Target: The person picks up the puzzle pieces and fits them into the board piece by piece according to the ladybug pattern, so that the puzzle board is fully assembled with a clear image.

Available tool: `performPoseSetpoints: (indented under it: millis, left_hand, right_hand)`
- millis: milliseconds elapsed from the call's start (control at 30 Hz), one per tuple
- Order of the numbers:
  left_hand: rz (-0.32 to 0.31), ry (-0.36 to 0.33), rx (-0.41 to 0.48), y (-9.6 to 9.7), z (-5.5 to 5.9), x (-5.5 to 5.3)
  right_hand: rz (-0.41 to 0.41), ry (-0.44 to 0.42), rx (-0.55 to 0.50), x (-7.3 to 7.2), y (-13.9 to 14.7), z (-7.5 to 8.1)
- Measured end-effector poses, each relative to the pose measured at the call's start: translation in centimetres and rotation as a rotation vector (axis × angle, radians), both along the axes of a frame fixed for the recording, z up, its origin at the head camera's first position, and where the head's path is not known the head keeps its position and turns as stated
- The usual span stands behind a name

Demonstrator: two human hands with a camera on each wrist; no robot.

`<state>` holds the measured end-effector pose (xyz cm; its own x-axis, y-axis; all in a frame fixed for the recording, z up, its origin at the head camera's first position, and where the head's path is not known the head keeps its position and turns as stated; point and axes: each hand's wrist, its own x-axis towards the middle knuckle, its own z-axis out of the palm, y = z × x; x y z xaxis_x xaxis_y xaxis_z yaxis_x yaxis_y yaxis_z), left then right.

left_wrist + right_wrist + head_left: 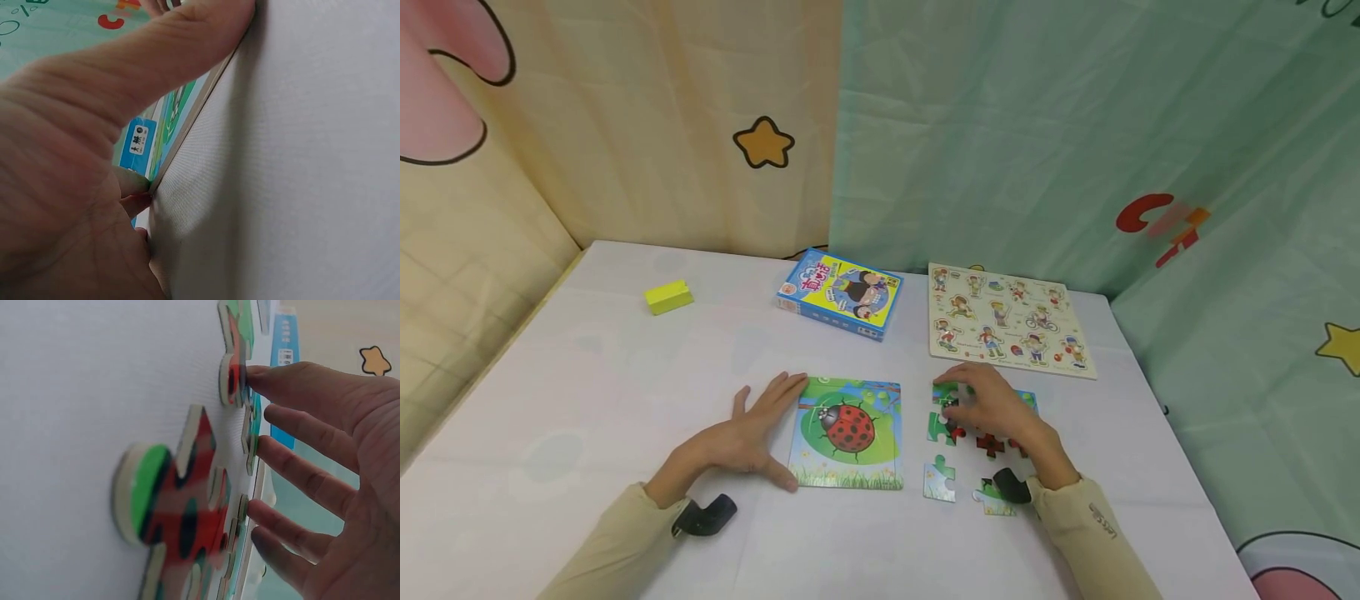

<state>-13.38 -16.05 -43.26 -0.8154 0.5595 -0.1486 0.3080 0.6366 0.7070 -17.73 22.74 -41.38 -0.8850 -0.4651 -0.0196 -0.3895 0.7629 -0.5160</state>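
Observation:
A square ladybug picture board (pixel 850 429) lies flat in the middle of the table. Along its left side my left hand (pixel 741 442) is spread, fingertips at the upper left corner and thumb by the lower left one. To the board's right, my right hand (pixel 992 404) reaches over several loose ladybug jigsaw pieces, hiding some. In the right wrist view its fingers are extended and apart, and the thumb touches a red-and-green jigsaw piece (pixel 234 378). Nearer that camera lies a red, black-spotted jigsaw piece (pixel 190 512). A pale corner piece (pixel 938 483) and a green-and-blue piece (pixel 995 500) lie nearer me.
Behind the board stands a blue and yellow box (pixel 842 292), lying flat. A cream board with small sports figures (pixel 1011 321) is at the back right. A yellow-green block (pixel 668 297) sits at the back left. Curtains (pixel 1000 125) border the white table (pixel 587 400).

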Motion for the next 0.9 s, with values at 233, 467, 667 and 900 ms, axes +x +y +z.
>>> performPoseSetpoints:
  millis: [233, 467, 667, 900]
  left_hand:
    - [-0.012, 0.000, 0.008, -0.1, 0.2, 0.0]
    - [-0.005, -0.004, -0.008, -0.1, 0.0, 0.0]
    - [-0.005, -0.002, -0.008, -0.1, -0.1, 0.1]
    - [-0.005, -0.002, -0.007, -0.1, 0.0, 0.1]
  right_hand:
    - [0.008, 0.019, 0.009, -0.2, -0.2, -0.1]
    - [0.013, 0.037, 0.013, -0.3, -0.5, -0.1]
    - [0.010, 0.041, 0.039, -0.3, -0.9, 0.0]
    - [0.037, 0.052, 0.020, 0.0, -2.5, 1.0]
